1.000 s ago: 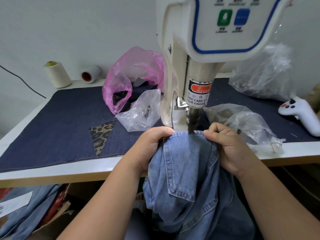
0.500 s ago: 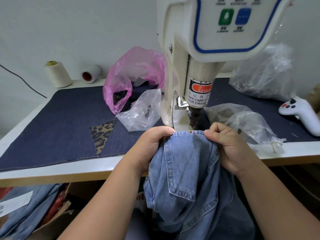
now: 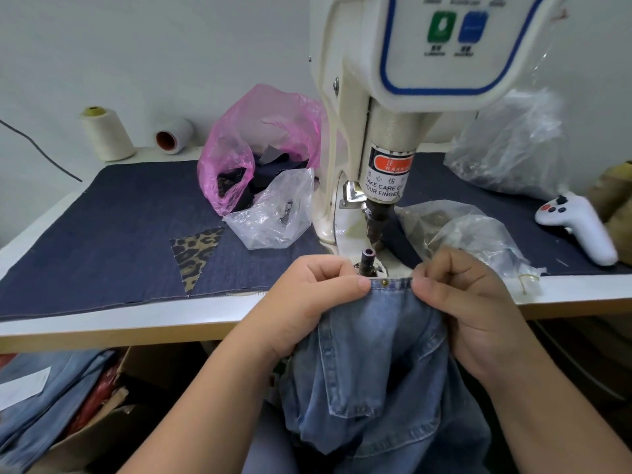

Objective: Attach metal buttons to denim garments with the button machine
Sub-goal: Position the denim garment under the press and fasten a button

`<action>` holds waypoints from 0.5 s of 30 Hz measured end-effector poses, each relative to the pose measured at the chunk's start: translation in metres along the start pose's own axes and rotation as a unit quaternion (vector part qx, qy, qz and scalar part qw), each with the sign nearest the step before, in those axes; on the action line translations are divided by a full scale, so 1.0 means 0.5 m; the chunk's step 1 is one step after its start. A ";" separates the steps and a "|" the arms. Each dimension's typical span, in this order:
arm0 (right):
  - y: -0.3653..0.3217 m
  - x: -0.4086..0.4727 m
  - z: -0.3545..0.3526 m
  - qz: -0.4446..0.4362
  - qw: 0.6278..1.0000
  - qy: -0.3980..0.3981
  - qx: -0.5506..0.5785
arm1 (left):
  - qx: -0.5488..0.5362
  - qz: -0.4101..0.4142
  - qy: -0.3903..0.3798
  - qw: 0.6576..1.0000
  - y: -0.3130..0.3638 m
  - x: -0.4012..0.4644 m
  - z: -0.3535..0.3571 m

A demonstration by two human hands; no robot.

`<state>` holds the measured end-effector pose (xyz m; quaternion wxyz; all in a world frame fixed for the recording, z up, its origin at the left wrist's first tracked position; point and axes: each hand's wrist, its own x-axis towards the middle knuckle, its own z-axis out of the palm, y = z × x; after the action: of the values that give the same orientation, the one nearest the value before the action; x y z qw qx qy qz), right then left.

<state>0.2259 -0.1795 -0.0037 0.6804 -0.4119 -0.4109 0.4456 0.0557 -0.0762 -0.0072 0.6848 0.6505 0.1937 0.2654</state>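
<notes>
My left hand (image 3: 314,295) and right hand (image 3: 468,302) pinch the denim garment (image 3: 376,364) by its top hem, fingers curled tight; a metal button (image 3: 385,282) sits between them. The button machine (image 3: 383,131) stands just beyond. The denim looks soft and floppy; the stiffer hem seems the best hold.

Your left hand (image 3: 307,295) curling into a fist, thumb pressing flat along the top, your right hand (image 3: 468,302) mirroring it just beside, both forearms reaching forward from below, each grip pinching tight.
</notes>
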 end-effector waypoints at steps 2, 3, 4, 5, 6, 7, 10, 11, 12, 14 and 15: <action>-0.020 -0.021 0.015 -0.012 1.000 -0.006 0.000 | 0.012 0.011 -0.016 1.000 0.019 -0.018 0.011; -0.029 -0.030 0.022 -0.017 1.000 -0.007 -0.002 | 0.022 0.016 -0.019 0.999 0.031 -0.027 0.014; -0.036 -0.037 0.029 -0.019 1.000 -0.007 -0.008 | 0.033 0.020 -0.023 0.999 0.042 -0.035 0.017; -0.042 -0.044 0.037 -0.024 0.999 -0.008 -0.021 | 0.044 0.024 -0.027 0.998 0.052 -0.044 0.018; -0.047 -0.050 0.045 -0.031 0.999 -0.011 -0.040 | 0.054 0.028 -0.033 0.998 0.061 -0.052 0.019; -0.051 -0.057 0.052 -0.037 0.997 -0.016 -0.059 | 0.063 0.035 -0.037 0.997 0.070 -0.060 0.021; -0.063 -0.071 0.070 -0.043 0.995 -0.024 -0.084 | 0.111 0.065 -0.040 0.991 0.088 -0.080 0.033; -0.065 -0.075 0.072 -0.043 0.995 -0.026 -0.085 | 0.119 0.067 -0.039 0.990 0.092 -0.085 0.037; -0.068 -0.077 0.073 -0.043 0.995 -0.027 -0.086 | 0.124 0.066 -0.036 0.989 0.094 -0.089 0.040; -0.071 -0.082 0.074 -0.042 0.995 -0.031 -0.087 | 0.136 0.066 -0.024 0.988 0.096 -0.094 0.043; -0.070 -0.085 0.075 -0.043 0.995 -0.033 -0.085 | 0.139 0.068 -0.015 0.988 0.097 -0.097 0.046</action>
<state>0.1891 -0.2217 0.0328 0.6475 -0.4353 -0.4868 0.3926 0.0263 -0.1234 0.0391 0.5711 0.7549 0.1736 0.2717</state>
